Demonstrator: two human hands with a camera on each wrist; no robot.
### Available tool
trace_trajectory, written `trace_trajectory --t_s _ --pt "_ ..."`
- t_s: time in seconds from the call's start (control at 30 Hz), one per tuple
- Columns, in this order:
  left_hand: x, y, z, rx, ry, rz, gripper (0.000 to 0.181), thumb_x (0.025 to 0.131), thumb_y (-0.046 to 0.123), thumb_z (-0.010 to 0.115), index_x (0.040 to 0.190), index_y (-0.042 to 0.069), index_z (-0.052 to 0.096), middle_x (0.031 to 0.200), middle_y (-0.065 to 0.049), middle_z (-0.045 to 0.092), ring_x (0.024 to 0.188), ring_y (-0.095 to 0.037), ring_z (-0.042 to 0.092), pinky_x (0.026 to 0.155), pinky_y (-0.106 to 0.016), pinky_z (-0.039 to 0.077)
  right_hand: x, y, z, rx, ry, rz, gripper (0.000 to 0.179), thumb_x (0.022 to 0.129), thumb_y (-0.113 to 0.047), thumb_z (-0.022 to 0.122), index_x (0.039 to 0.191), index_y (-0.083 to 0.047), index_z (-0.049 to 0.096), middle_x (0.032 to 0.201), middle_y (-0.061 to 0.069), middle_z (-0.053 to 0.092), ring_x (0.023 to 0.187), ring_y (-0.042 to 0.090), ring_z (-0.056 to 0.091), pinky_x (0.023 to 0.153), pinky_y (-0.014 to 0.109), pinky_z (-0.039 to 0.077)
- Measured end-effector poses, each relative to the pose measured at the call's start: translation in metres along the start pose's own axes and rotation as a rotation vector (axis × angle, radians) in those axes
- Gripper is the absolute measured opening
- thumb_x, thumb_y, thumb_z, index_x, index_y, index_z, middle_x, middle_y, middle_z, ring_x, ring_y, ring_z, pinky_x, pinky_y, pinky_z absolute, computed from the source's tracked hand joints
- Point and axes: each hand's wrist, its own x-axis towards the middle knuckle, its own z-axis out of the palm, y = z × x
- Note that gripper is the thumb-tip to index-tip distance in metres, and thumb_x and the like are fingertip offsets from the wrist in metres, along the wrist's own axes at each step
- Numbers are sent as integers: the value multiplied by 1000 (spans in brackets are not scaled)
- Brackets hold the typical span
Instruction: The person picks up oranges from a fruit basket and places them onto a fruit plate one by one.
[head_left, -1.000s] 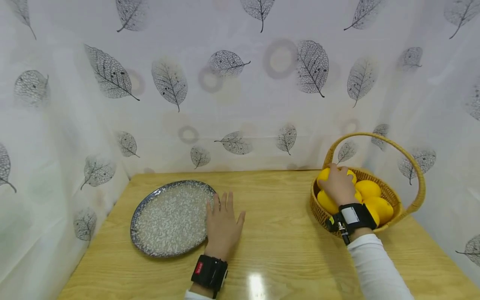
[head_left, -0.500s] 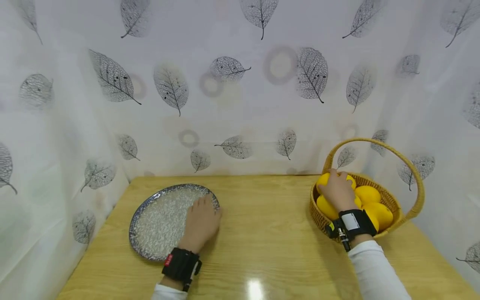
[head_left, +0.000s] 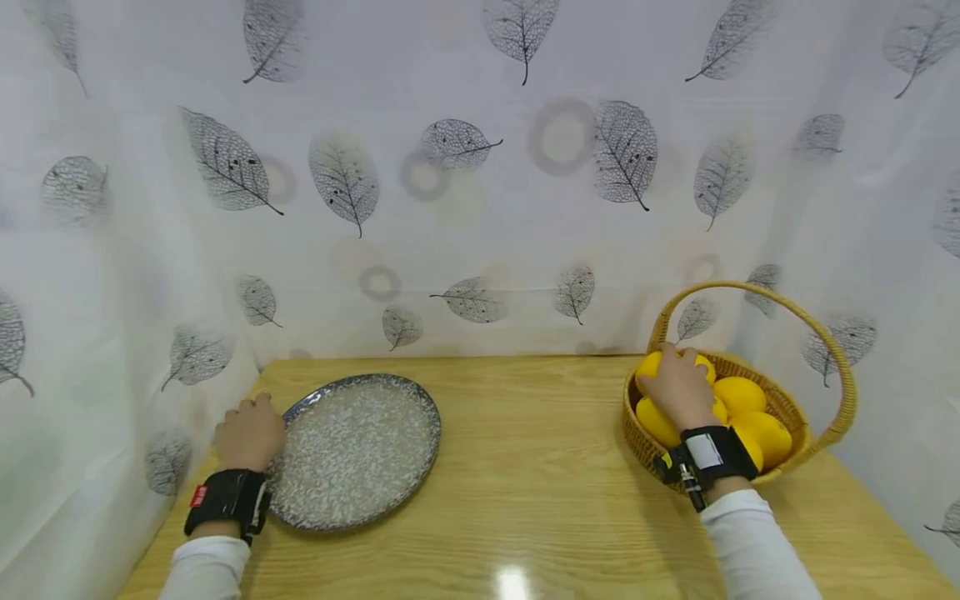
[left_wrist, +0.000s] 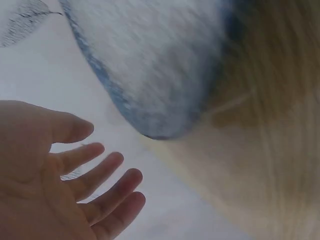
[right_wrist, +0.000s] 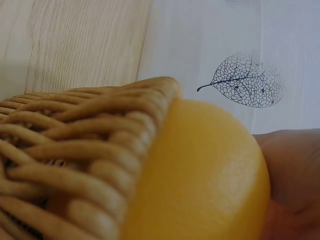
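Observation:
My left hand (head_left: 250,433) is at the left rim of a speckled grey oval plate (head_left: 356,458) with a dark blue edge. In the left wrist view the left hand (left_wrist: 75,175) has loosely bent, spread fingers, holds nothing and is apart from the plate (left_wrist: 150,60). Inside a wicker basket (head_left: 636,437) at the right, my right hand (head_left: 681,392) grips a smooth yellow fruit (head_left: 647,367) from above; its fingertips lie over the far side. The right wrist view has a yellow fruit (right_wrist: 200,170) large beside the woven rim (right_wrist: 100,130), the right hand (right_wrist: 295,170) behind it.
Several other yellow fruits (head_left: 761,437) lie in the basket. Its tall arched handle (head_left: 817,329) leans toward the right. A light wooden table (head_left: 525,467) carries plate and basket. Curtains (head_left: 480,217) printed with leaves enclose the back and both sides.
My left hand has swept from the plate's right side across it to its left rim, its outstretched fingers now bent. The right hand stays on the fruit in the basket.

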Motion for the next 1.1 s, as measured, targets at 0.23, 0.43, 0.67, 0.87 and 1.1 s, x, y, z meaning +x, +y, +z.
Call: trace_trajectory --t_s 0.23,0.43,0.67,0.87,1.1 --pt "5 -28 -2 -72 -219 103 40 95 2 36 124 -20 52 118 -44 59 101 -56 56 83 -63 49 -1 -1 1 0 8 -7 69 91 -24 59 144 10 31 134 47 29 110 65 36 80 73 44" --pt "7 -29 3 -105 -268 116 37 97 0 37 126 -23 46 115 -44 58 104 -53 55 86 -61 48 0 -1 1 4 22 -6 68 91 -24 59 144 8 32 135 47 29 110 65 36 80 73 43" --pt "4 -31 10 -94 -238 127 33 94 -4 41 121 -23 49 106 -41 62 96 -50 59 81 -59 50 -1 1 2 -2 18 -2 68 90 -24 60 144 8 33 134 47 30 109 64 37 79 72 44" --pt "2 -22 13 -91 -204 151 32 94 -4 43 120 -22 50 109 -42 60 101 -53 56 86 -61 48 -1 -1 0 2 37 -4 67 90 -24 60 144 7 34 133 46 31 109 64 37 77 73 44" --pt "-2 -3 15 -127 -182 234 29 93 -6 44 117 -20 53 102 -39 63 95 -49 59 82 -59 49 -1 -4 1 0 44 5 65 90 -24 59 143 5 36 134 45 32 109 63 38 79 72 44"
